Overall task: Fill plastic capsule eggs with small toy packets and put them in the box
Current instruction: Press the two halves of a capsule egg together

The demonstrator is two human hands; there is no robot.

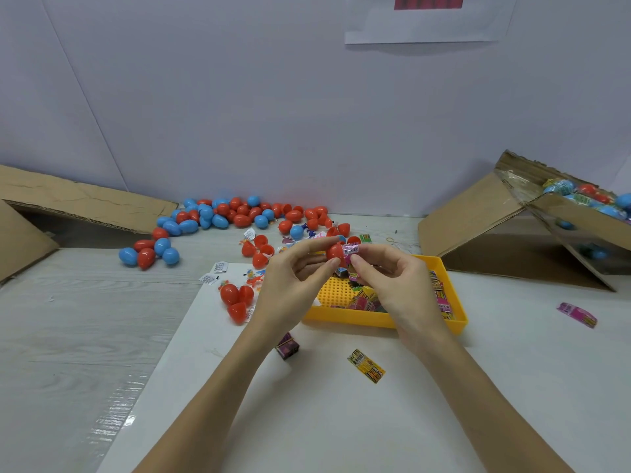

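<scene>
Above the yellow plastic tray [382, 320], the left hand [290, 288] holds a red plastic egg half [335, 252]; the right hand [392, 278] pinches a pink toy packet [351, 249] at its mouth.

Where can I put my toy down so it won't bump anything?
The white sheet is bare below the yellow-and-black flat packet, between the forearms. So is the grey wood-look tabletop left of the sheet. Behind the yellow plastic tray, the red and blue plastic capsule eggs and the loose packets make it crowded.
</scene>
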